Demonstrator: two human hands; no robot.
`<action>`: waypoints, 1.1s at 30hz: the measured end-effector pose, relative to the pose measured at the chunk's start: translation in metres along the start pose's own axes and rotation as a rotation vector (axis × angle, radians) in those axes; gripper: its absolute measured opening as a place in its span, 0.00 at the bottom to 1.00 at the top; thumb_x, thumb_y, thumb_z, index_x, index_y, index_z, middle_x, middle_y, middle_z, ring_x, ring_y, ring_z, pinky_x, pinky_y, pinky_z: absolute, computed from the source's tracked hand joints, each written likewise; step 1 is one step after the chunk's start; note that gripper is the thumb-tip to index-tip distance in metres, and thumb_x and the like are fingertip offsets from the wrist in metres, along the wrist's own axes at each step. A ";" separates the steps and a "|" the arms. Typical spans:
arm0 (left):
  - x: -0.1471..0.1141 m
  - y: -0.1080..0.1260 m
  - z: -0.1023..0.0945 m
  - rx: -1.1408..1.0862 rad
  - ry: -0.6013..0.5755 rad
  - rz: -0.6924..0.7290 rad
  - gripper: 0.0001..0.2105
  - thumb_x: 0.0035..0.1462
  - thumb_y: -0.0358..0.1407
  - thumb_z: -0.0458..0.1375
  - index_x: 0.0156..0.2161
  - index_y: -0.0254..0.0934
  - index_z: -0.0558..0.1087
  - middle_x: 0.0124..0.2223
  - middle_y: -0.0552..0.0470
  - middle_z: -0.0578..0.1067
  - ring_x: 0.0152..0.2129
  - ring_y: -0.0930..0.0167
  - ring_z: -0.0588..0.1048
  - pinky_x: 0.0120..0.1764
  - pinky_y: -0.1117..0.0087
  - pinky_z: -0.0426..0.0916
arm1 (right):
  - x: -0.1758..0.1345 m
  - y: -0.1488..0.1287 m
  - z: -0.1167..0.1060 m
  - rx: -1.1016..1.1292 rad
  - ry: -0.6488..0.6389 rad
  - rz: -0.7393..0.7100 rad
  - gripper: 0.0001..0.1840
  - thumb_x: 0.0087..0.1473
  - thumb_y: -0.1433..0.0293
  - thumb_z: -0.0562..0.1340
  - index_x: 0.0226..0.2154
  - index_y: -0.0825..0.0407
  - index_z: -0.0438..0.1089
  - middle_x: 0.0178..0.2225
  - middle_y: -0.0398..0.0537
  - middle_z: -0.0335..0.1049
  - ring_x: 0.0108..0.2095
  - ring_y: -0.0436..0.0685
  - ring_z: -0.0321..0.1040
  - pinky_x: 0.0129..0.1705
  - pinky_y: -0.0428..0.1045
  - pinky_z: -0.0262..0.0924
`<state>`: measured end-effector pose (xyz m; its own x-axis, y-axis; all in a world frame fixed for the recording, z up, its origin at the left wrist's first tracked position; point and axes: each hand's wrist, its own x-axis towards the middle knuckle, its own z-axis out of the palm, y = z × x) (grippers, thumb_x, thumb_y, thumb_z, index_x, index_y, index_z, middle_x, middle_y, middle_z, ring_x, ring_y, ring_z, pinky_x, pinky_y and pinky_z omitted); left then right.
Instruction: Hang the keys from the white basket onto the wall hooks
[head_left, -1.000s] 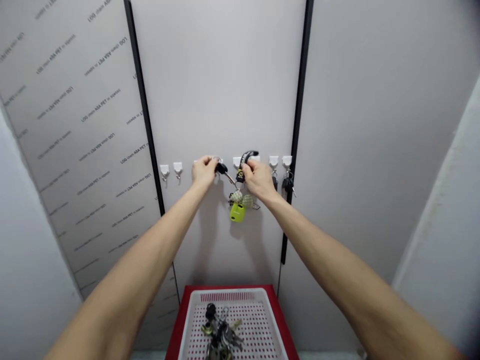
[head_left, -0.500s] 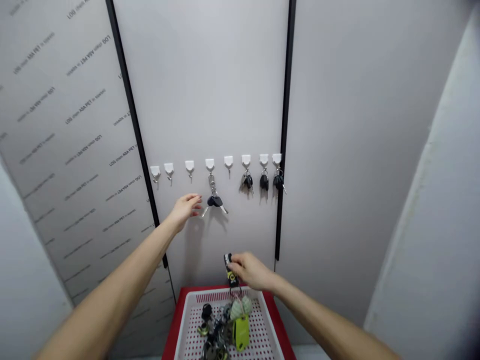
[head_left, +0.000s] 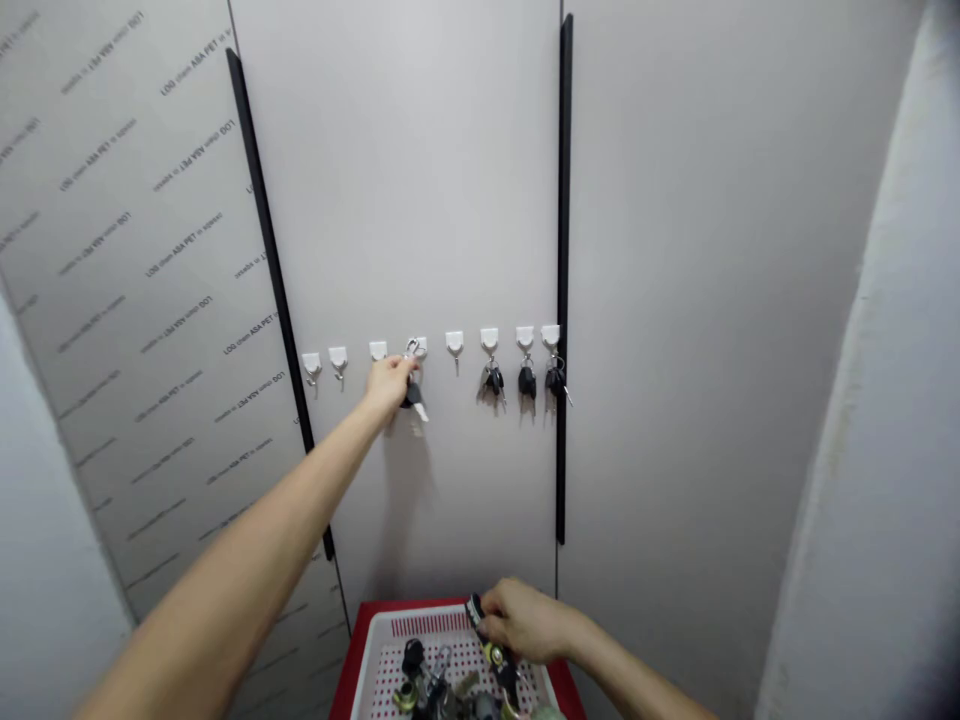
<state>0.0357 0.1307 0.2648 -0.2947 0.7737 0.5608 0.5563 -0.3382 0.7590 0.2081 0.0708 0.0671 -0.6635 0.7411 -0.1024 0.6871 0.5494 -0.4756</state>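
My left hand [head_left: 387, 384] is closed around a bunch of keys [head_left: 413, 396] with black heads, right at a white wall hook [head_left: 421, 346]. The bunch's metal clip sticks out above my fingers, in front of that hook; I cannot tell whether it still touches it. Lower down, my right hand [head_left: 526, 618] pinches a black-and-yellow strap keychain [head_left: 498, 656] over a white perforated basket [head_left: 370, 664]. The strap's lower end runs into the basket, where a pale green piece shows at the frame's bottom edge. A pile of keys and metal pieces [head_left: 435, 690] lies in the basket.
Three black-headed key bunches [head_left: 493, 380] hang from hooks to the right. Other white hooks [head_left: 338, 357] in the row carry nothing. Long black handles [head_left: 566, 300] run down the pale cabinet doors. The basket rests on a red surface [head_left: 361, 628].
My left hand has moved up and right and taken hold of the hanging keys. My right hand has lowered with the strap keychain toward the basket. The view has tilted slightly up.
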 end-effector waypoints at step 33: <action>0.032 0.034 -0.035 0.306 -0.499 -0.228 0.12 0.34 0.36 0.55 0.09 0.35 0.59 0.09 0.57 0.56 0.07 0.79 0.52 0.13 0.76 0.45 | 0.011 -0.025 -0.209 -0.339 1.152 0.230 0.21 0.42 0.71 0.49 0.43 0.52 0.54 0.34 0.49 0.63 0.33 0.55 0.60 0.31 0.47 0.52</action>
<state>0.0185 0.1251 0.3203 -0.0753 0.9901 0.1183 0.7409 -0.0238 0.6712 0.2458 0.1458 0.2606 0.0163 0.6480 0.7615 0.9104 0.3053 -0.2793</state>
